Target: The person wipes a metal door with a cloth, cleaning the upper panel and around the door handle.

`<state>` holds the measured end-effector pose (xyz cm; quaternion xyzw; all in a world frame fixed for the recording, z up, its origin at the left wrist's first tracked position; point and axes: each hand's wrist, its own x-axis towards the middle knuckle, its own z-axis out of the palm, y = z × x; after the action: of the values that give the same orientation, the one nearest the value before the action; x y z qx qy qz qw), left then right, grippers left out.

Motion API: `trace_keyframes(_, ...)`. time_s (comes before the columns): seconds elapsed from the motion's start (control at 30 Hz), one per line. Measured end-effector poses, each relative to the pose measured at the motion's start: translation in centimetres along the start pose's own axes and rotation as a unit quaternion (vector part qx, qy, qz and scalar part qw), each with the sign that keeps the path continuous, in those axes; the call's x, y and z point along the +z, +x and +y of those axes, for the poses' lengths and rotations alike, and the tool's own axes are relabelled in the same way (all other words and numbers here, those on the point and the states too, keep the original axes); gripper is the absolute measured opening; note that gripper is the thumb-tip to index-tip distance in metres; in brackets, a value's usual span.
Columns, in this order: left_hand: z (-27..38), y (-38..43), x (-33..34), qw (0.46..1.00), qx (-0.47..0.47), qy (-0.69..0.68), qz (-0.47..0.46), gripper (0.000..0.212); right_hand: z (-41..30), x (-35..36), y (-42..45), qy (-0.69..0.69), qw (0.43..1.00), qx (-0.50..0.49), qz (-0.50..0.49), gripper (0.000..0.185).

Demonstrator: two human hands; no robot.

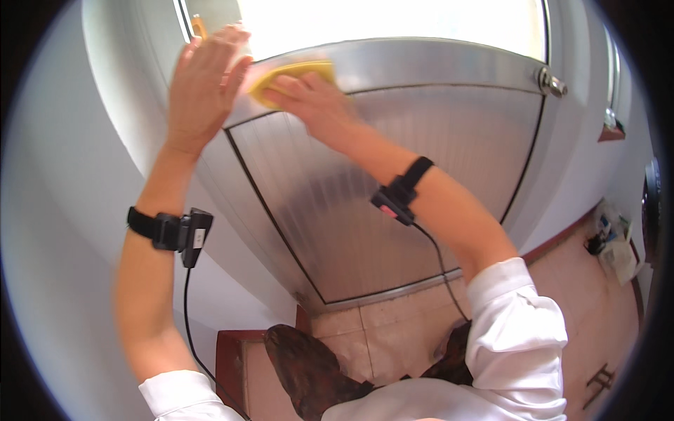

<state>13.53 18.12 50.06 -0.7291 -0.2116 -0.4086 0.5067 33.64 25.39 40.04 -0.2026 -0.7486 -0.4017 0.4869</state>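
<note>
A metal-framed door [400,210] with a ribbed lower panel and a bright upper pane stands before me. My right hand [316,102] presses a folded yellow cloth [300,71] flat against the door's silvery crossbar, near its left end; the hand is slightly blurred. Left of the cloth, my left hand [208,87] is raised with its fingers extended by the frame's left upright. It holds nothing visible; whether the palm touches the frame cannot be told. Both forearms carry black strapped devices with cables. Behind the left fingertips, an orange handle-like piece [198,26] shows in part.
A round metal doorknob [550,83] sticks out at the crossbar's right end. A pale wall [68,200] curves along the left. On the tiled floor [389,337], bags and small items [616,247] lie at the right, with a dark metal piece [600,381] lower down.
</note>
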Motion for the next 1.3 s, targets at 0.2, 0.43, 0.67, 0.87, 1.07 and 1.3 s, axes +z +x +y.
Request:
trace_keyframes(0.2, -0.9, -1.8, 1.4, 0.998, -0.020, 0.045, -0.031, 0.034, 10.9, -7.2, -5.8, -0.220, 0.963, 0.121, 0.097, 0.052)
trace_keyframes(0.43, -1.8, -1.1, 1.3, 0.999, -0.031, 0.027, 0.006, 0.035, 11.0, -7.2, -5.0, -0.253, 0.953, 0.093, 0.140, 0.054)
trace_keyframes(0.67, 4.0, 3.5, 4.0, 0.999, -0.001, -0.050, -0.015, 0.036, 0.6, 0.6, -0.4, -0.023, 0.998, 0.033, 0.046, 0.055)
trace_keyframes(0.87, 6.9, 4.8, 10.8, 0.990, 0.113, 0.017, -0.081, 0.060, 2.3, 0.1, -5.0, 0.022, 1.000, -0.005, 0.006, 0.059)
trace_keyframes(1.07, 6.8, 3.0, 13.2, 0.990, 0.118, -0.023, -0.077, 0.072, 7.7, -5.4, -13.9, -0.123, 0.988, 0.087, 0.020, 0.067)
trace_keyframes(1.3, 8.7, 4.3, 14.8, 0.987, 0.143, 0.010, -0.070, 0.079, 9.6, -8.7, -19.1, -0.286, 0.901, 0.311, 0.101, 0.063)
